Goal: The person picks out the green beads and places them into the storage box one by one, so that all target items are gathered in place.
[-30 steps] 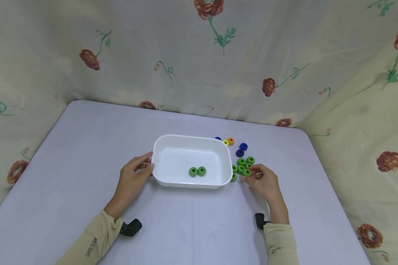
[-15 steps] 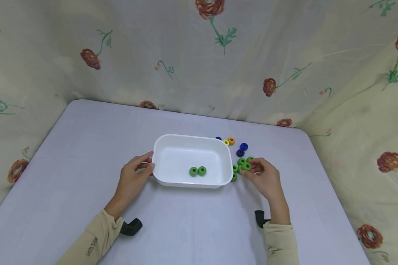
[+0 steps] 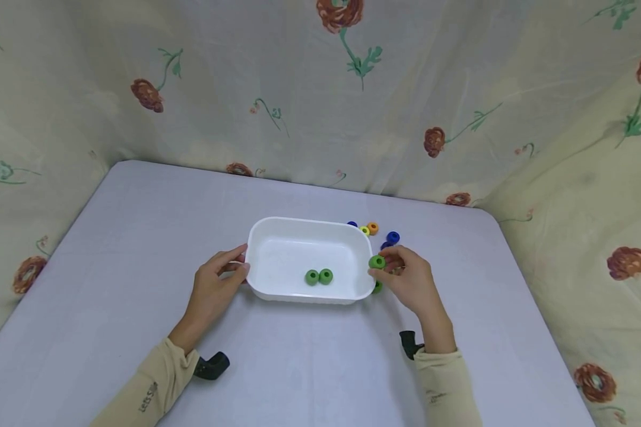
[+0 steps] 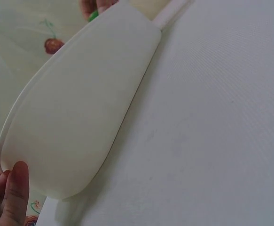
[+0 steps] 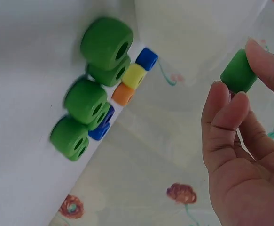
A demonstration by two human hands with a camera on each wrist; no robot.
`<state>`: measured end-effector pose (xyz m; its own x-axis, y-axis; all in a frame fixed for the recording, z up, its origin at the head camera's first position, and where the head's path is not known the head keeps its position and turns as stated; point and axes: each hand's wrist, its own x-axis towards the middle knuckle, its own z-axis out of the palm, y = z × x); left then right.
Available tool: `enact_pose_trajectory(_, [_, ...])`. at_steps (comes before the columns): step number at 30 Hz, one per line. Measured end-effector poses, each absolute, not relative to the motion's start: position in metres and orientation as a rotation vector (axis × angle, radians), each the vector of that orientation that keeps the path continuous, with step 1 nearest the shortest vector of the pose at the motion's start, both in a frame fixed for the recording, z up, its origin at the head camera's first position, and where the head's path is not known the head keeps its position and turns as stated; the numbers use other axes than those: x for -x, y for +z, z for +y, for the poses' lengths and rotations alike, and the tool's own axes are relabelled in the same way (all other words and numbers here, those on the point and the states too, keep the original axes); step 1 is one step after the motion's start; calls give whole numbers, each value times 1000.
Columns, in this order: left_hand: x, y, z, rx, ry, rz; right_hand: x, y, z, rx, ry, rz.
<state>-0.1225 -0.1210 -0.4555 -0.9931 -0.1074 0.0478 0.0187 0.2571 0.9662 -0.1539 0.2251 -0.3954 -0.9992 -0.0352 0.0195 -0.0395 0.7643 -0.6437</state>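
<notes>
A white tray [image 3: 310, 249] holds two green beads [image 3: 312, 277] side by side. My left hand [image 3: 213, 287] grips its left end; the left wrist view shows the thumb [image 4: 18, 190] against the tray's outer wall [image 4: 80, 113]. Between thumb and fingertips, my right hand [image 3: 411, 281] pinches a green bead [image 3: 376, 263] at the tray's right rim. In the right wrist view that bead [image 5: 239, 71] is raised off the table, while several loose green beads [image 5: 107, 42] stand on it.
Past the tray's right end lie blue beads [image 3: 393, 237], a yellow bead [image 3: 364, 230] and an orange bead [image 3: 373, 228]. Black curved pieces [image 3: 212, 366] show at both wrists. A flowered cloth [image 3: 299, 89] hangs behind the table [image 3: 192, 196].
My right hand has taken a green bead from the group and moved left with it to the tray's rim. The left hand and the tray have stayed in place.
</notes>
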Motion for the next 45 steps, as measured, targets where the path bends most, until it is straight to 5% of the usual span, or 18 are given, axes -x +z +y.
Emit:
enact_pose_trajectory(24, [123,-455,-122,-86,-1851,-2408,171,-400,171,-427,836,-3119])
enact_pose_trajectory(45, [123,-457,-123,-59,-1873,-2392,179,-409,161,-341,606,-3271])
